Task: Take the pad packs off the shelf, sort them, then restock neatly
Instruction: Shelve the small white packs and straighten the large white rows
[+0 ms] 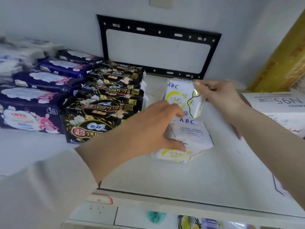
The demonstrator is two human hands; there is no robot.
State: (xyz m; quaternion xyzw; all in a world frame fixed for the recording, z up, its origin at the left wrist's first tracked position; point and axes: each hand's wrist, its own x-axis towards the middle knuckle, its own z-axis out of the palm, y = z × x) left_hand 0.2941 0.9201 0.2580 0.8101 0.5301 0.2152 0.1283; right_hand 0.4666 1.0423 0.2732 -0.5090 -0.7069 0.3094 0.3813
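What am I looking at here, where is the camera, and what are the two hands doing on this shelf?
No machine here: a person works bare-handed, and the one camera sits on their head, looking down at a white shelf. The left hand grips the flat ABC pack. The right hand pinches the top corner of the upright ABC pack behind it. To the left lie rows of purple packs and black packs; a white N95 box sits at the right.
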